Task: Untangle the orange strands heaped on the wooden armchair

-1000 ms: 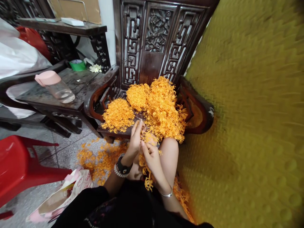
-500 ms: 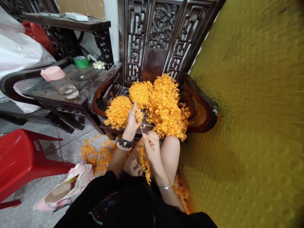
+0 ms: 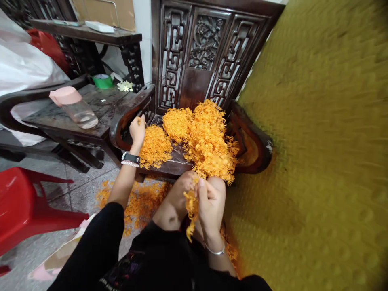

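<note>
My right hand (image 3: 210, 200) is closed over my knees, its thumb and finger pinching a strand of small orange pieces (image 3: 190, 206) that dangles to the left. My left hand (image 3: 138, 129) is out by the chair's left armrest with curled fingers; what it holds, if anything, I cannot make out. Just right of it, a rounded heap of orange pieces (image 3: 156, 147) sits on the chair seat. A second rounded heap (image 3: 177, 124) lies behind, and a larger orange pile (image 3: 209, 139) fills the seat's right side.
The dark carved wooden chair (image 3: 198, 83) faces me. To its left, a side table (image 3: 98, 99) carries a pink-lidded bottle (image 3: 77, 107) and green tape (image 3: 102, 81). Loose orange pieces (image 3: 142, 202) litter the floor. A red stool (image 3: 24, 210) stands left; a yellow textured surface (image 3: 309, 133) rises right.
My left hand has left the strand in front of me and moved left to the armrest, its fingers now curled. My right hand has moved slightly right and down with the strand.
</note>
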The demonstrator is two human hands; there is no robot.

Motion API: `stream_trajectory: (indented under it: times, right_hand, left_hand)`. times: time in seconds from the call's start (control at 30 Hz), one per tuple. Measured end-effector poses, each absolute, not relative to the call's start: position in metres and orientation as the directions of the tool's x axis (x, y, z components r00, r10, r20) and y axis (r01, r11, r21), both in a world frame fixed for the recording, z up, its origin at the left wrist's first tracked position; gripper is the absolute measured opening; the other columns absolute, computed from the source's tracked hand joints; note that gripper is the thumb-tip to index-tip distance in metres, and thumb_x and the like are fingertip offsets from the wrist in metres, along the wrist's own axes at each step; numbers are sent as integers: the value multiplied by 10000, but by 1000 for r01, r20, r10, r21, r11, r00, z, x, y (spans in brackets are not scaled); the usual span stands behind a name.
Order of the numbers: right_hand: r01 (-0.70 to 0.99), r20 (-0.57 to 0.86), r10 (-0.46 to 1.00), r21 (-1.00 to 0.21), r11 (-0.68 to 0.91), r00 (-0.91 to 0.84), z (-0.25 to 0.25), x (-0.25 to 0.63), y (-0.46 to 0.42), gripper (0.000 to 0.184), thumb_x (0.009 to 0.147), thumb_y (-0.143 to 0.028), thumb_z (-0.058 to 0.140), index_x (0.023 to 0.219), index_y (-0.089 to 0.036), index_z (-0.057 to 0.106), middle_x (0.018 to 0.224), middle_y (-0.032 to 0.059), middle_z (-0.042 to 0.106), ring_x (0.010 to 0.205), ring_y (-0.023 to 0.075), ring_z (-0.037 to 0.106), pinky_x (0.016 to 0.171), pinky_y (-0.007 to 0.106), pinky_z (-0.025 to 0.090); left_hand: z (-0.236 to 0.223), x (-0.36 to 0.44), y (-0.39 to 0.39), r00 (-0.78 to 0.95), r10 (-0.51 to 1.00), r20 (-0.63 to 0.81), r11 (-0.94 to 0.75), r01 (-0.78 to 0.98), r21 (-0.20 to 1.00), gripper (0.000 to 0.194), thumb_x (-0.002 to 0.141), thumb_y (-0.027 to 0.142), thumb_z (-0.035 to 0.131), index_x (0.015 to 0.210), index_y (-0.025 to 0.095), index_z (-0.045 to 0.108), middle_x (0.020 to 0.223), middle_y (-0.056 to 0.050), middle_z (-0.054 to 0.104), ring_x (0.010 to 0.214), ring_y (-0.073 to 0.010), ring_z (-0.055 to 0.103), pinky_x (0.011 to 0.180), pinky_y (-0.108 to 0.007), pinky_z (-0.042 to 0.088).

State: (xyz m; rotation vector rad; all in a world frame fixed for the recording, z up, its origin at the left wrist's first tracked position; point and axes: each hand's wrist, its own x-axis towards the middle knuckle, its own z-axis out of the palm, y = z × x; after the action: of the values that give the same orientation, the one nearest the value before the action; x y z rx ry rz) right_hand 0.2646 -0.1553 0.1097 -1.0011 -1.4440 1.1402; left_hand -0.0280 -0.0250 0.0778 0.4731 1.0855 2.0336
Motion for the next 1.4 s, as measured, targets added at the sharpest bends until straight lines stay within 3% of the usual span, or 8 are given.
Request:
stream_trajectory:
  times: [0.1, 0.23, 0.43, 0.57, 0.87, 1.13, 1.3, 1.4]
  right_hand:
    - [-55, 198, 948, -980, 191, -249, 102, 261, -143, 477, 904, -476, 452, 524, -192, 407, 507, -19, 359, 486, 100, 305, 492, 276, 226]
    - [-185, 154, 938, -978, 100, -312, 98, 260, -139, 366, 900, -469, 464, 684, -190, 563, 502, -45, 365, 430, 81, 276, 467, 265, 200]
    - [-225, 110, 911, -974, 19, -398, 100, 265, -137, 275, 899, -460, 475, 838, -204, 553, 484, -86, 271, 412, 69, 202, 452, 246, 150]
    - [-256, 151, 893, -966, 42, -424, 97, 265, -134, 261, 917, -440, 453, 815, -206, 504, 480, -88, 294, 422, 70, 218, 455, 234, 184]
    - [-266, 253, 918, -948, 173, -305, 83, 269, -128, 265, 938, -410, 432, 771, -209, 469, 491, -82, 313, 422, 67, 239, 447, 219, 217]
    - [-170, 138, 870, -983, 64, -474, 68, 292, -120, 315, 935, -443, 409, 727, -208, 420, 471, -86, 324, 388, 65, 227, 410, 218, 181]
    - [29, 144, 890, -985, 173, -433, 63, 284, -122, 349, 912, -468, 424, 682, -205, 411, 529, -48, 383, 466, 89, 327, 452, 227, 265]
    - [87, 176, 894, -969, 231, -412, 62, 280, -127, 373, 917, -436, 406, 630, -200, 382, 545, -40, 351, 495, 91, 314, 474, 233, 256]
  left_hand:
    - [51, -25, -28, -707, 707, 14, -208, -188, 960, 287, 797, -28, 582, 590, 112, 439, 748, 8, 438, 974, -112, 439, 886, -181, 379]
    - [20, -8, -30, -717, 694, 63, -35, 54, 998, 286, 754, -47, 583, 581, 126, 434, 1033, -69, 523, 1296, -248, 219, 1079, -398, 235]
    - [41, 14, -44, -571, 709, 413, 97, 659, 746, 159, 853, 257, 572, 921, 122, 623, 1459, -165, 351, 1398, -332, 157, 1138, -508, 68]
    - [71, 64, -85, -347, 829, 438, -208, 537, 818, 339, 952, 377, 366, 1087, 187, 612, 1197, -113, 610, 1152, -222, 536, 1041, -385, 360]
    - [6, 69, -63, -555, 702, 446, -30, 603, 798, 380, 913, 408, 438, 1136, 129, 568, 1259, -183, 543, 1260, -280, 432, 1098, -458, 276]
    - [17, 146, -107, -76, 993, 92, -111, -288, 951, 599, 897, 621, 277, 1008, 157, 639, 953, -114, 686, 873, -205, 642, 813, -321, 486]
    - [48, 160, -134, -128, 961, 243, -237, 60, 970, 376, 841, 513, 539, 711, 167, 611, 643, -19, 589, 605, -128, 527, 602, -240, 395]
    - [41, 154, -128, -298, 924, 239, -216, 109, 970, 541, 888, 534, 440, 488, 171, 441, 456, 14, 402, 445, -88, 360, 484, -251, 274]
